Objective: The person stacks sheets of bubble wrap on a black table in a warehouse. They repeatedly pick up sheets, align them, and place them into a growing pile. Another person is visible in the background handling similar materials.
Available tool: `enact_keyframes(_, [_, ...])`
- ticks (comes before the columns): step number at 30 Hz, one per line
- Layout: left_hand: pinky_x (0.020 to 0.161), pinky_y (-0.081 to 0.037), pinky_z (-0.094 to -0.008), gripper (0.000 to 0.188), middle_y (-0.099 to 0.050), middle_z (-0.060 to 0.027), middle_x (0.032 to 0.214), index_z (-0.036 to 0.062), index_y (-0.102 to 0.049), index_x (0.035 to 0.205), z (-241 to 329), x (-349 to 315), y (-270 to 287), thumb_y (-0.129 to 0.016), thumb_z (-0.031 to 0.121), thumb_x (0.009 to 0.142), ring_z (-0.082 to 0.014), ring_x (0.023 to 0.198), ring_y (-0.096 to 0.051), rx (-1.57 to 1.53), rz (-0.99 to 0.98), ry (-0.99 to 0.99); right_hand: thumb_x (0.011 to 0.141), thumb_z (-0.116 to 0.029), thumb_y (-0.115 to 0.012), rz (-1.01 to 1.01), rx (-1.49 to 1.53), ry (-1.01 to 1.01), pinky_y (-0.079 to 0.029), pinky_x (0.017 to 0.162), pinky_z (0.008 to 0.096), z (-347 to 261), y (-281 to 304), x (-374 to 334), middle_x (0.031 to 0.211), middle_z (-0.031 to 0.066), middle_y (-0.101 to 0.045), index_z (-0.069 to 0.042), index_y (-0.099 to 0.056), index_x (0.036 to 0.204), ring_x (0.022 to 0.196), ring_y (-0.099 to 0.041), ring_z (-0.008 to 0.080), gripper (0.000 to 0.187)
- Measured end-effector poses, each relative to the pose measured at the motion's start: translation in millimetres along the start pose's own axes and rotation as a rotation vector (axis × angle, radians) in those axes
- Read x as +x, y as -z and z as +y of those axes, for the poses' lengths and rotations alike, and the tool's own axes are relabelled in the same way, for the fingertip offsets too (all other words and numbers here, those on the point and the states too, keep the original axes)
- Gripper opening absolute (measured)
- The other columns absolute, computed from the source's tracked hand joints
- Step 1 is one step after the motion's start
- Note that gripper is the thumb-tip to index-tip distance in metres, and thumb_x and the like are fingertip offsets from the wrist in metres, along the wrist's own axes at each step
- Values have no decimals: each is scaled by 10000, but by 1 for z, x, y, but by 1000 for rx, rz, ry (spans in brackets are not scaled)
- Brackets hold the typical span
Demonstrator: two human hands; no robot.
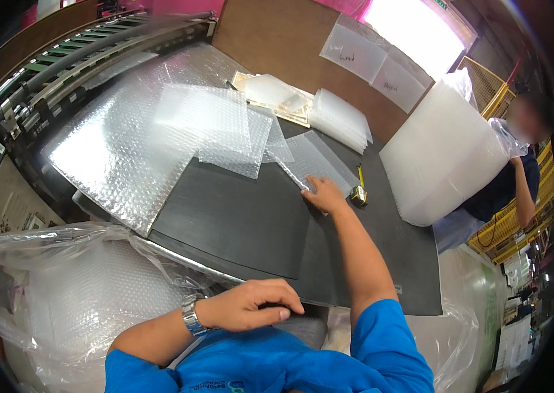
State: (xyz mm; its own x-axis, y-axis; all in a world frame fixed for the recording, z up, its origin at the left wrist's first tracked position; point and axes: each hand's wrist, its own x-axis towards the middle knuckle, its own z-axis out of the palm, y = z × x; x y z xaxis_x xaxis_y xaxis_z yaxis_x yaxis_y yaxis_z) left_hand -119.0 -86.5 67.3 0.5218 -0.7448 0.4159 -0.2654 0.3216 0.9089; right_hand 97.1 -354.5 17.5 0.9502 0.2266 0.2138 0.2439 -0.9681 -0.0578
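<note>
My right hand (324, 195) reaches across the dark table, thumb and fingers closed on the near corner of a clear bubble wrap sheet (319, 157). Just right of that hand lies a yellow and black tape measure (359, 195), its blade partly out. Bent before my body, my left hand (257, 304) holds nothing; its fingers are loosely curled, with the thumb apart. Loose bubble wrap pieces (234, 147) overlap left of the right hand, partly on a wide bubble wrap web (126, 144).
A roller machine (93, 59) stands at the far left. Behind the sheets are a shallow tray (290, 108) and a stack of bubble wrap pieces (340, 118). A brown board (270, 39) backs the table. At right, a person (502, 190) is beside a big white bundle (447, 150).
</note>
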Motion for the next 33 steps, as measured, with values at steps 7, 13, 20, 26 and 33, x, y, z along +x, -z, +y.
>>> enact_keyframes(7, [790, -424, -277, 185, -576, -75, 986, 26, -597, 1003, -22, 12, 8, -525, 133, 871, -155, 902, -540, 48, 161, 80, 769, -164, -542, -105, -107, 75, -484, 738, 442, -57, 4, 29, 943, 183, -595, -69, -554, 1113, 836, -593, 351, 357])
enact_keyframes(13, [835, -413, -291, 182, -574, -78, 1009, 28, -596, 1005, -17, 2, 16, -535, 126, 864, -171, 950, -537, 124, 206, 134, 777, -78, -574, -355, 905, -257, -525, 643, 351, -106, 32, 64, 996, 162, -579, -57, -475, 1207, 760, -616, 283, 442])
enact_keyframes(20, [884, -399, -335, 233, -535, -126, 1067, 58, -589, 1020, -18, 2, 68, -571, 107, 793, -257, 1018, -515, 623, 455, 14, 745, -405, -640, 158, 366, -115, -342, 940, 504, 17, 1, 73, 1209, 183, -482, -126, -440, 1271, 1126, -459, 325, 627])
enact_keyframes(26, [866, -369, -424, 455, -476, -165, 1183, 143, -510, 1202, -48, 17, 88, -577, 352, 804, -321, 1052, -480, 1146, 334, 212, 798, -518, -516, -192, -91, -608, -199, 971, 623, 53, 24, -19, 1354, 151, -338, -238, -347, 1339, 1277, -281, 316, 633])
enact_keyframes(33, [778, -373, -390, 501, -521, -110, 1070, 214, -549, 1155, -100, 54, 97, -538, 534, 770, -271, 902, -515, 1539, 302, 210, 815, -431, -548, 34, -251, -584, -288, 987, 515, 86, 26, -31, 1342, 178, -355, -196, -314, 1359, 1241, -343, 333, 637])
